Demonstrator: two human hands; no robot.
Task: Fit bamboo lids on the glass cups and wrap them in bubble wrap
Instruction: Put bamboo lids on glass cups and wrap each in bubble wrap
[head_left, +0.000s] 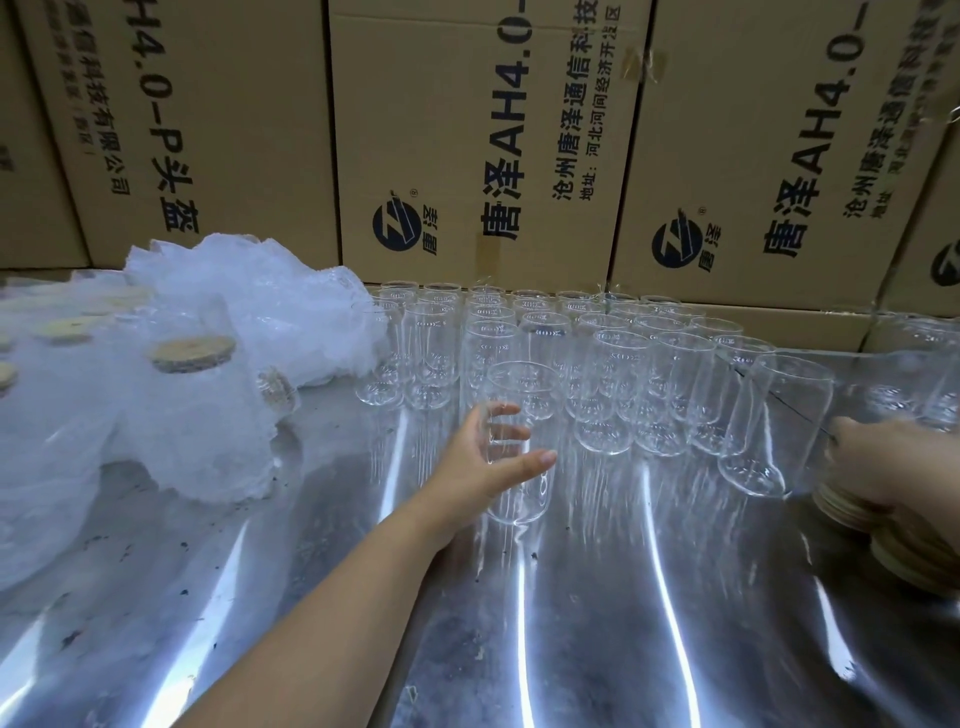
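A clear glass cup (521, 387) stands on the metal table (571, 623), in front of several rows of empty glass cups (618, 379). My left hand (483, 462) wraps around it, with the thumb in front and the fingers showing through the glass behind. At the right edge my right hand (883, 462) grips a stack of round bamboo lids (914, 556) lying on the table; part of the stack is hidden under the hand. Sheets of bubble wrap (197, 415) are heaped at the left, with a lidded cup (192, 353) lying in them.
Large printed cardboard boxes (467, 130) form a wall right behind the cups. More bamboo lids (67, 330) lie under the wrap at far left. More glassware (914, 384) stands at the right edge. The shiny tabletop carries dark specks of dirt.
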